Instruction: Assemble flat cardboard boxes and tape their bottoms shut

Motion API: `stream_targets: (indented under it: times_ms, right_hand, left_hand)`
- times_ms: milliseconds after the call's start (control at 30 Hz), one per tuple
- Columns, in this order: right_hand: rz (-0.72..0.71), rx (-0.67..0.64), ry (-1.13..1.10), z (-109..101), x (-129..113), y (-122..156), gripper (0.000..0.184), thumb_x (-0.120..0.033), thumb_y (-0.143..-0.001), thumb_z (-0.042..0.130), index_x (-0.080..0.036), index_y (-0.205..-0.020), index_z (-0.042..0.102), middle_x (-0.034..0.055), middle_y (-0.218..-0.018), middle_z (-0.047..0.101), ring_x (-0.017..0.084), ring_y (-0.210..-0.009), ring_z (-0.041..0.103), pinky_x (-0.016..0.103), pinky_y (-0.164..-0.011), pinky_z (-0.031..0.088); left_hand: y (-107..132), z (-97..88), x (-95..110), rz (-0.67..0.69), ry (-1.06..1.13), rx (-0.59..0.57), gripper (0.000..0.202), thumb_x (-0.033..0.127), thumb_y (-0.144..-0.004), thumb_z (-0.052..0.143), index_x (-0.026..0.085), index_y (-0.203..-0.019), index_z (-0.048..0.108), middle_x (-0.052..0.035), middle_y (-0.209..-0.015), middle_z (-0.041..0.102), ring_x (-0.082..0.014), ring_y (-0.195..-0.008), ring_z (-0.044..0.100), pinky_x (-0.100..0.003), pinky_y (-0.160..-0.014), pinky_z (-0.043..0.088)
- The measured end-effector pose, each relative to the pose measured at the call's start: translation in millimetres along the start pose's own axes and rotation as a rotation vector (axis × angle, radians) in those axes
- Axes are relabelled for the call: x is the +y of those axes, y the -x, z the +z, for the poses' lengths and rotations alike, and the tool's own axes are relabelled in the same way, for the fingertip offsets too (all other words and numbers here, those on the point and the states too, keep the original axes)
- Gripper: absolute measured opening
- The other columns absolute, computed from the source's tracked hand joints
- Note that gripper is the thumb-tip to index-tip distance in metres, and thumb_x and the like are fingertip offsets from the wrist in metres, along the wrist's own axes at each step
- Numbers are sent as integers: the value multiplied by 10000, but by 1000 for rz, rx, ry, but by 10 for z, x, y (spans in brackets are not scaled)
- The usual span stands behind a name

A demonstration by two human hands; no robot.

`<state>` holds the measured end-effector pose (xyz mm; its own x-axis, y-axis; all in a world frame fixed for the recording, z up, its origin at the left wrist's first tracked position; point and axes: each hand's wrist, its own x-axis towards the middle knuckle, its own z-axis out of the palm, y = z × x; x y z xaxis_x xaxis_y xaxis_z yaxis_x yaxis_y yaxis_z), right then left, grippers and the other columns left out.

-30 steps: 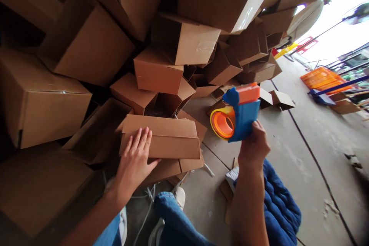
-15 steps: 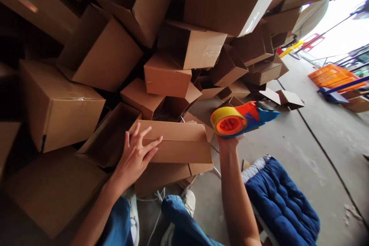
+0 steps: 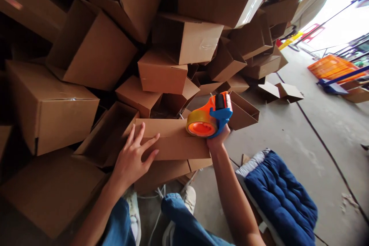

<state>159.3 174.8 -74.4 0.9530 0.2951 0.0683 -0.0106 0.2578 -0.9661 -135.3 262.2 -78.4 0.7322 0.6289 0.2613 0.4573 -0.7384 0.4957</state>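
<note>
Between my hands lies a closed cardboard box (image 3: 175,149), its two top flaps meeting along a lengthwise seam. My left hand (image 3: 137,152) rests on the left end of that box with its fingers spread. In my right hand (image 3: 220,136) is an orange and blue tape dispenser (image 3: 221,113) with a yellowish roll of tape, held over the box's right end. The dispenser hides part of the seam there, and I cannot tell whether it touches the cardboard. Most of the right-hand fingers are hidden behind the dispenser.
Open and closed cardboard boxes (image 3: 67,123) are heaped ahead and to the left. Another box (image 3: 161,175) sits beneath the one under my hands. A blue padded cushion (image 3: 279,196) is at the right on the concrete floor (image 3: 305,153). Farther off stands an orange crate (image 3: 331,69).
My right hand has brought the tape dispenser leftward over the box's right end and turned it, so its black roller now points up. My left hand stays on the box.
</note>
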Motion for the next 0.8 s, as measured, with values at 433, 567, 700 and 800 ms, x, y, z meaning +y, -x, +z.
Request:
stream_targets:
  times_ms: [433, 567, 700, 800]
  right_hand:
    - [34, -430, 417, 466, -655, 443, 513, -672, -868, 553, -255, -646, 353, -60, -610, 312, 111, -558, 318, 256, -520, 303]
    - [-79, -777, 649, 695, -669, 597, 566, -653, -950, 455, -246, -607, 262, -51, -604, 235, 99, -569, 227, 284, -527, 207]
    - [-148, -869, 672, 761, -660, 613, 563, -599, -984, 441, -244, -614, 208, -48, -605, 206, 94, -567, 195, 289, -531, 191]
    - [-156, -896, 683, 745, -674, 626, 558, -582, -990, 436, -244, -607, 212, -48, -599, 204, 93, -558, 196, 290, -529, 193]
  left_hand:
    - [-3, 62, -33, -10, -39, -37, 422, 439, -1025, 565, 343, -1415, 695, -93, -1699, 390, -460, -1599, 209, -675, -1192, 378]
    - [27, 85, -71, -9, 40, -73, 373, 431, -1029, 546, 320, -1312, 763, -102, -1525, 604, -421, -1581, 292, -659, -1244, 300]
    - [40, 27, -169, -56, 297, -99, 401, 468, -1027, 535, 297, -1318, 751, -90, -1545, 592, -364, -1561, 345, -574, -1253, 319]
    - [32, -115, -255, -202, 572, 68, 416, 530, -1014, 542, 270, -1236, 778, -82, -1486, 646, -319, -1527, 398, -488, -1216, 369]
